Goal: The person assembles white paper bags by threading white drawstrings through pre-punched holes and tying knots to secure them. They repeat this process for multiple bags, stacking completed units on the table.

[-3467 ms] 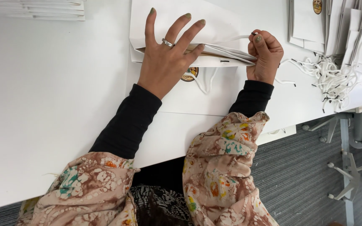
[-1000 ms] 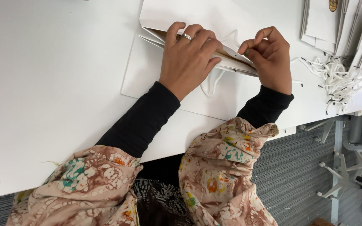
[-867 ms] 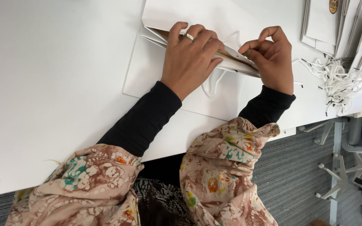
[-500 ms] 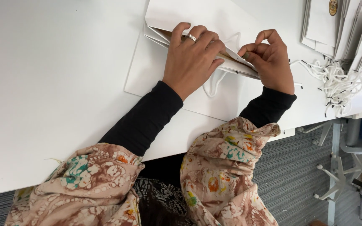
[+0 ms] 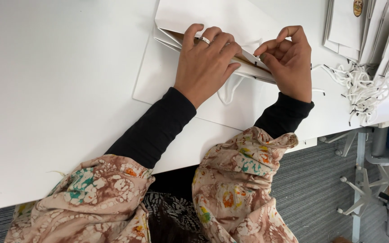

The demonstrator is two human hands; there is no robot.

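A flat white paper bag (image 5: 167, 76) lies on the white table (image 5: 55, 90), its open mouth facing me. My left hand (image 5: 205, 63), with a ring on one finger, has its fingers curled over the bag's upper edge and presses it down. My right hand (image 5: 287, 60) pinches the same edge further right between thumb and forefinger. A white cord handle (image 5: 228, 92) loops out from under my left hand onto the bag's lower panel.
A tangle of white cord handles (image 5: 361, 85) lies at the right of the table, beside a stack of flat white bags (image 5: 365, 27). The table's front edge runs just below my forearms. White chair legs (image 5: 361, 198) stand on the grey carpet at the right.
My left hand went from flat with spread fingers to curled over the bag's edge. My right hand has moved from a closed grip to a pinch on that edge. The bag barely moved.
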